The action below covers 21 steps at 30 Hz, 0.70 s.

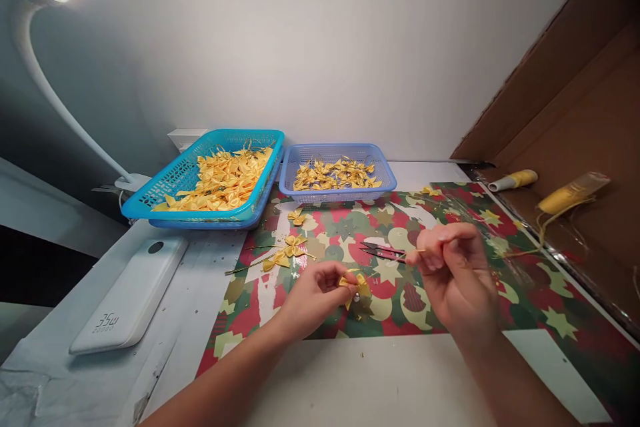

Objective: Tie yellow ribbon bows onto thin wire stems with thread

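My left hand (320, 293) pinches a yellow ribbon bow (362, 285) between thumb and fingertips, and a small shiny bead (357, 297) shows at its lower side. Off to the right and higher up, my right hand (457, 273) is closed on a thin yellow cord (423, 251), which seems to run back towards the bow. Between the hands, a pair of thread snips (383, 251) with dark blades lies on the patterned sheet. Left of them rest a few loose yellow bows (295, 245), some with thin stems or cords.
A blue basket (150, 207) heaped with yellow bows stands at back left, beside a purple basket (337, 197) of corded bows. A white power bank (133, 293) lies at left under a lamp (70, 113). Yellow thread spools (565, 197) sit by the cardboard wall (560, 87) at right.
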{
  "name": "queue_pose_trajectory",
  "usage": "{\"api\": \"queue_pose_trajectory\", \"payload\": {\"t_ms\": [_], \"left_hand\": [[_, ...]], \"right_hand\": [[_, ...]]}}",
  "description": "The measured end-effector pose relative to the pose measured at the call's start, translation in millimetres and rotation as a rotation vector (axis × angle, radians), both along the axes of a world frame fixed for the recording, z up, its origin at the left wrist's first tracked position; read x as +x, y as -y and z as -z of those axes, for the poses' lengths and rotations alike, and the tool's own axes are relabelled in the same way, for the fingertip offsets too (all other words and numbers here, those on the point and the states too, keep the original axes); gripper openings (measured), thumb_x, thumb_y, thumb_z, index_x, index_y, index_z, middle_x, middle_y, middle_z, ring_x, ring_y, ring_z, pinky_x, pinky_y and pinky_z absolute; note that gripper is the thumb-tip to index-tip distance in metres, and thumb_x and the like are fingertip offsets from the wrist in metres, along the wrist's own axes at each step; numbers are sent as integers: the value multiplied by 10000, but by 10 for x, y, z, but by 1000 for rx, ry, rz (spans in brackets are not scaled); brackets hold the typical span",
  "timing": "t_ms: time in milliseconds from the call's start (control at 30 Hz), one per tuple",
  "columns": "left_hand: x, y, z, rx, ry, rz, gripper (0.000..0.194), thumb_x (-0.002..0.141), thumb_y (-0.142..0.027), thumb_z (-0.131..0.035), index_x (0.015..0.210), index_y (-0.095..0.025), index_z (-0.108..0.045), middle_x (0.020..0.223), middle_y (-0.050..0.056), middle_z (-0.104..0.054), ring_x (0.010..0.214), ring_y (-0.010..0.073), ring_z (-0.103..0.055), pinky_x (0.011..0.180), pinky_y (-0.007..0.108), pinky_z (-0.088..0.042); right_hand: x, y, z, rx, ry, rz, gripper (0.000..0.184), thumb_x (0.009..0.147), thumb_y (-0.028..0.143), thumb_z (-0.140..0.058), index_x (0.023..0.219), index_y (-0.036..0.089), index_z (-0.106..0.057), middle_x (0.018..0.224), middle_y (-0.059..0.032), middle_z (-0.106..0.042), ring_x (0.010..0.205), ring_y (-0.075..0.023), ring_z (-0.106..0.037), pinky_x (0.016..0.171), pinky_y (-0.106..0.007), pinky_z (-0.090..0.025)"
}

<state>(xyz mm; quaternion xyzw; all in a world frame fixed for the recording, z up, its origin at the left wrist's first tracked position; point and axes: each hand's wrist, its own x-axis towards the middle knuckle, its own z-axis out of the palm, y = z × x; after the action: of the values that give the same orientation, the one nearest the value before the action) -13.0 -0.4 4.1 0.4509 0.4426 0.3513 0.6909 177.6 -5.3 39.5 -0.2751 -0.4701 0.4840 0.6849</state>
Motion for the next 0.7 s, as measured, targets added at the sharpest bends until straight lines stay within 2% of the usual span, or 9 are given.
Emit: {"api": "queue_pose_trajectory", "payload": {"t_ms": [167, 333, 467, 600, 700], "left_hand": [[-24, -6, -82, -53, -10, -136, 191, 611, -252, -772, 756, -153, -697, 600, -17, -619, 573, 98, -561, 585, 211, -448], [-31, -10, -101, -76, 38, -210, 294, 548, -226, -818, 812, -151, -711, 703, 12, -684, 652, 123, -615, 643, 230, -491], [-35, -1, -116, -57, 16, -246, 261, 551, -229, -819, 773, -152, -704, 629, -11, -660, 604, 108, -595, 593, 210, -472], [-44, 8, -140, -45, -26, -251, 214, 595, -254, -780, 761, -145, -701, 600, -9, -653, 570, 105, -583, 567, 206, -457], [-49, 9, -147, -35, -35, -242, 198, 623, -259, -753, 767, -142, -685, 625, 1, -661, 583, 105, -586, 582, 207, -462]], "right_hand": [[-48, 78, 94, -4, 126, -145, 148, 951, 268, -473, 909, 270, -615, 614, 46, -439, 562, -107, -475, 546, -241, -465], [-139, 132, 178, -49, 618, -155, 141, 946, 235, -466, 1043, 257, -565, 684, 23, -590, 612, -128, -562, 549, -245, -441], [-220, 128, 193, -67, 904, -165, 123, 925, 227, -467, 839, 210, -554, 671, 8, -609, 575, -125, -552, 499, -234, -381], [-230, 106, 195, -99, 934, -114, 170, 914, 267, -487, 771, 200, -549, 574, 31, -526, 492, -106, -467, 449, -227, -332], [-164, 65, 188, -186, 745, 53, 170, 915, 321, -508, 799, 205, -551, 561, 43, -476, 491, -104, -447, 445, -218, -347]]}}
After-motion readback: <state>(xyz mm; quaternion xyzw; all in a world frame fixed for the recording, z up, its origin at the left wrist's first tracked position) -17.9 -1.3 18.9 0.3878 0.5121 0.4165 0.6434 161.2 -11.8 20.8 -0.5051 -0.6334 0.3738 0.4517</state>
